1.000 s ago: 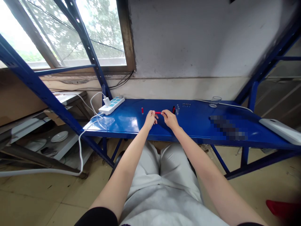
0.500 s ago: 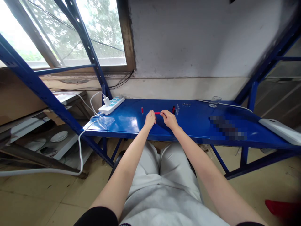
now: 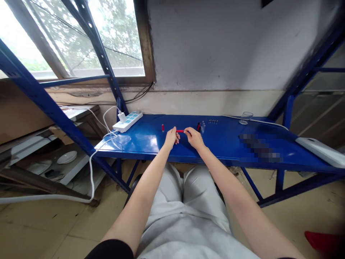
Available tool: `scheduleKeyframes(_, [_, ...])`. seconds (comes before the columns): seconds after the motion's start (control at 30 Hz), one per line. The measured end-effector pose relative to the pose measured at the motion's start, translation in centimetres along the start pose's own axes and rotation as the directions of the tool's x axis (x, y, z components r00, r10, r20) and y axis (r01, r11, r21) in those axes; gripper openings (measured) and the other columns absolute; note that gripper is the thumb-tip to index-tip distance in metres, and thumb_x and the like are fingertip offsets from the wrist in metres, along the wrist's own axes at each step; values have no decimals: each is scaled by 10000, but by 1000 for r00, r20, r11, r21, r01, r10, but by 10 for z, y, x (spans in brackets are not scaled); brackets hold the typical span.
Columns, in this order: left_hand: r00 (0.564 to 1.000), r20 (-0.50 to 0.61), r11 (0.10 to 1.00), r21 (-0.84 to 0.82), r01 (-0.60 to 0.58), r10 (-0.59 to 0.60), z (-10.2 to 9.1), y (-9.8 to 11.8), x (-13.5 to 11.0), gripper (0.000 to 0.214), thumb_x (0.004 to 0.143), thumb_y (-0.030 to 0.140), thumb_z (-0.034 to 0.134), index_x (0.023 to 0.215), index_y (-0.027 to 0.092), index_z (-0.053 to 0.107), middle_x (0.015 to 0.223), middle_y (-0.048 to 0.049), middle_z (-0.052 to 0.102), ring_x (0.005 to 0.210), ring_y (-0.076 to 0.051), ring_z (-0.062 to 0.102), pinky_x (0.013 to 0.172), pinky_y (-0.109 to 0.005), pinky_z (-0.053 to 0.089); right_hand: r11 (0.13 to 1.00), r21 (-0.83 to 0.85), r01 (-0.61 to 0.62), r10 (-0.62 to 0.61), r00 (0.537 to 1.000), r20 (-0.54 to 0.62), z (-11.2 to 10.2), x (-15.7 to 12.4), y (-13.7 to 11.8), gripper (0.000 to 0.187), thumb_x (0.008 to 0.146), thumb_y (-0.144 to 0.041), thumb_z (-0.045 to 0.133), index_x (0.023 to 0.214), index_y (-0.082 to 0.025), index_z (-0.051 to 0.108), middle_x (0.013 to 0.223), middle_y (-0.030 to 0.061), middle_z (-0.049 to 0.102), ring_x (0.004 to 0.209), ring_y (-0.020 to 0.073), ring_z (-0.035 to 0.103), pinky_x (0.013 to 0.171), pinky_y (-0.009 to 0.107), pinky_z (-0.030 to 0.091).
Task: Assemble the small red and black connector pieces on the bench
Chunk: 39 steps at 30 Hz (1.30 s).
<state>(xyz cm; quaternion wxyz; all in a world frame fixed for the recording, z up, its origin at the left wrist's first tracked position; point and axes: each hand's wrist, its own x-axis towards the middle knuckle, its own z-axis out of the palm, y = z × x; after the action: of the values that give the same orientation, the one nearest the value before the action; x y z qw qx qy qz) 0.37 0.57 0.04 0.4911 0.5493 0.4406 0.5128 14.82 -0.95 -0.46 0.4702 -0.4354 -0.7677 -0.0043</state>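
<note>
A slim red pen-like tube (image 3: pixel 180 131) lies level between my two hands, above the front part of the blue table. My left hand (image 3: pixel 171 137) grips its left end, thumb on top and fingers curled. At the other end, the fingertips of my right hand (image 3: pixel 193 136) pinch the tube. A short red cylinder (image 3: pixel 162 127) with a pale base stands upright on the table to the left. Just beyond my right hand are small red and black pieces (image 3: pixel 198 127) beside several clear pieces (image 3: pixel 203 126). Several tiny pale parts (image 3: pixel 213 121) sit in rows farther right.
The blue table (image 3: pixel 140 138) carries a white power strip (image 3: pixel 128 121) with a plugged-in cable at left. A clear glass (image 3: pixel 246 118), a blurred dark object (image 3: pixel 260 147) and a white flat device (image 3: pixel 320 151) are at right. Blue posts frame both sides.
The fingers of my left hand have loosened slightly around the tube. Both hands stay in nearly the same place, and the tube is still between them.
</note>
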Motion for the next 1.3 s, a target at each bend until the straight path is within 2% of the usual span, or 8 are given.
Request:
scheduleKeyframes(0.1, [999,34,1000,14,-6,5,1,2,-2,408,850,535,375,697,162,440,523,25,508,312,-52,432,318,-166,260,1000,-6,-3,3,1000,17,-1,0,0,330,923,-383,305,915,-208,585,915,77,640,807,180,589,697,270,435])
scheduleKeyframes(0.23, [1000,-5,1000,-5,-1,1,0,-1,0,409,844,537,384,657,174,403,463,54,435,303,-51,407,314,-165,261,1000,-21,16,-16,1000,23,1,0,-3,326,924,-374,307,908,-209,588,912,76,640,801,178,587,681,269,435])
scheduleKeyframes(0.47, [995,-64,996,-63,67,-71,-3,-4,5,327,866,425,379,645,186,361,420,66,394,273,-53,360,305,-168,218,994,-85,71,-69,997,31,4,-1,-7,340,933,-366,294,931,-202,592,912,75,641,808,170,589,650,253,422])
scheduleKeyframes(0.7, [992,-73,992,-70,101,-106,-5,-4,7,303,858,367,386,616,191,343,393,69,376,258,-55,345,293,-169,192,961,-233,147,-134,988,72,1,-3,-9,362,942,-350,280,937,-189,604,892,73,641,756,149,581,591,235,387])
scheduleKeyframes(0.83, [991,-74,991,-80,109,-115,-6,-2,7,299,854,347,394,606,192,334,385,70,372,252,-52,335,289,-167,180,950,-264,166,-150,986,79,-1,-3,-10,369,943,-349,274,950,-193,608,895,76,643,773,151,583,593,233,385])
scheduleKeyframes(1.07, [994,-41,991,-93,99,-103,-7,-2,5,344,852,427,414,615,192,331,394,72,371,261,-47,338,299,-165,188,967,-218,130,-122,991,49,-5,-2,-11,365,943,-344,267,974,-207,604,939,78,641,788,154,592,606,235,402])
scheduleKeyframes(1.2, [998,21,994,-87,62,-61,-4,2,0,396,838,538,403,696,169,428,505,35,496,298,-51,425,305,-167,234,981,-180,70,-70,998,10,-6,-2,-9,349,939,-348,275,988,-204,589,969,80,642,791,159,599,590,237,404])
scheduleKeyframes(1.3, [998,61,998,-58,2,1,-3,3,-1,353,839,502,439,770,158,479,571,27,532,315,-54,460,306,-170,255,986,-163,39,-37,999,20,-6,-1,-10,322,934,-348,293,966,-204,580,958,73,645,759,159,600,565,239,391])
